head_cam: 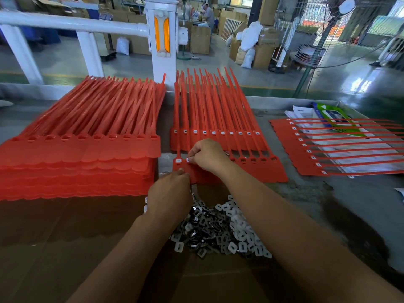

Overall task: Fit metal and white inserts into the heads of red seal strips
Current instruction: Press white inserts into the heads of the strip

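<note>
Red seal strips [262, 169] at mid-worktop [349, 204], moulded side by side as one sheet, tags nearest, tails pointing away. Leftmost head already filled; white insert [187, 160] pinched in the right grip [207, 156] just over the second head. Left grip [170, 191] curled onto the sheet's near edge, seemingly pinching it flat. Likely light, thin, bendy, a bit slick: best held by the broad tag below the heads, never the floppy tails; inserts tiny, fingertip work only. Nearer, on cardboard [65, 237], mixed heap of metal inserts [201, 219] and white ones. Left, tall stack of unfilled sheets [76, 154]; behind, a filled sheet [218, 136].
</note>
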Tool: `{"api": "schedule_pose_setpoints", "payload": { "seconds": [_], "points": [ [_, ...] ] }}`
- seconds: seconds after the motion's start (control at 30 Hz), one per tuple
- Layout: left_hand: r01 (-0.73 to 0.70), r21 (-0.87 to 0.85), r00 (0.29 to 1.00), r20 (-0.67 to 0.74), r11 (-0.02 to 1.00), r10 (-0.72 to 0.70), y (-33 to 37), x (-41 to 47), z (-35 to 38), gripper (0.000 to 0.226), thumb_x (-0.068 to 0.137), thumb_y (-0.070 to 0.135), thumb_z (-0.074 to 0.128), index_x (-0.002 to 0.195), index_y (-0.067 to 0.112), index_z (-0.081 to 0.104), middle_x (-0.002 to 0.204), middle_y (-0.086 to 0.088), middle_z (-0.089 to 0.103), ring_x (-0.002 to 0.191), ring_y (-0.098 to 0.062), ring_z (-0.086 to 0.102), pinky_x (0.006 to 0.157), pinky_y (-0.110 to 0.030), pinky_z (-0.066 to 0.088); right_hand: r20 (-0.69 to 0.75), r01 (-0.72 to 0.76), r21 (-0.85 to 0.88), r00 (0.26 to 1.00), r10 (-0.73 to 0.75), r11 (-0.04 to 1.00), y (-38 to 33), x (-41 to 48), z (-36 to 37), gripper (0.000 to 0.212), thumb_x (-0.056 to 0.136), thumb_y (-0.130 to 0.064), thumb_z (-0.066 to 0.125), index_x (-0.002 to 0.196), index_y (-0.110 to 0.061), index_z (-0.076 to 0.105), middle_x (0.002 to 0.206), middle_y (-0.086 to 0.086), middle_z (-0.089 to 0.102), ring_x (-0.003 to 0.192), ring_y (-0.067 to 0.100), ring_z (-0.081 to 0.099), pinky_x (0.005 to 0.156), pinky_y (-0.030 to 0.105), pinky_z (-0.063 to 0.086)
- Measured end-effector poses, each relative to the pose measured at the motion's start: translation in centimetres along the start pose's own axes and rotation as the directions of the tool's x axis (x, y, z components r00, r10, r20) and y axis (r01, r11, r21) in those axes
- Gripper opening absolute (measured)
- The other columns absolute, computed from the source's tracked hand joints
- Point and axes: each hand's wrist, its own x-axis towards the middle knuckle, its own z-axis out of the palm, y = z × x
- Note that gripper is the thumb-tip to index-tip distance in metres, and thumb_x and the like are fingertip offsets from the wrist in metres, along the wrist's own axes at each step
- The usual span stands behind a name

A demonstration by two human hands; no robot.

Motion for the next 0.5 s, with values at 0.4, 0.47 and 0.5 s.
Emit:
{"api": "schedule_pose_setpoints", "payload": {
  "seconds": [0.4, 0.47, 0.5],
  "points": [
    [0.005, -0.008, 1.0, -0.01, 1.0, -0.005, 0.0, -0.1, -0.1, 0.024, 0.089, 0.014, 0.042, 0.106, 0.019, 0.059, 0.11, 0.005, 0.058, 0.098, -0.017, 0.056, 0.065, -0.024, 0.038, 0.016, -0.071, 0.034, 0.997, 0.071, 0.997, -0.5, 0.7, -0.4, 0.018, 0.076, -0.012, 0.071, 0.094, -0.014, 0.07, 0.111, 0.005, 0.065, 0.108, 0.022, 0.056, 0.08, 0.027, 0.04],
    [0.002, -0.004, 1.0, -0.013, 1.0, -0.002, 0.1, -0.1, -0.1, 0.023, 0.089, 0.014, 0.043, 0.104, 0.019, 0.059, 0.109, 0.005, 0.058, 0.097, -0.016, 0.056, 0.062, -0.023, 0.034, 0.024, -0.093, 0.034, 0.995, 0.093, 0.995, -0.5, 0.9, -0.4, 0.016, 0.076, -0.012, 0.072, 0.092, -0.014, 0.07, 0.109, 0.005, 0.065, 0.107, 0.023, 0.056, 0.081, 0.028, 0.042],
    [0.002, -0.001, 1.0, -0.012, 1.0, -0.002, 0.1, -0.1, -0.1, 0.022, 0.089, 0.014, 0.043, 0.104, 0.019, 0.059, 0.109, 0.005, 0.058, 0.097, -0.016, 0.056, 0.062, -0.022, 0.033, 0.027, -0.103, 0.034, 0.994, 0.102, 0.994, -0.6, 1.0, -0.5, 0.017, 0.075, -0.012, 0.072, 0.093, -0.013, 0.07, 0.108, 0.005, 0.065, 0.107, 0.023, 0.056, 0.083, 0.03, 0.044]
  ]
}}
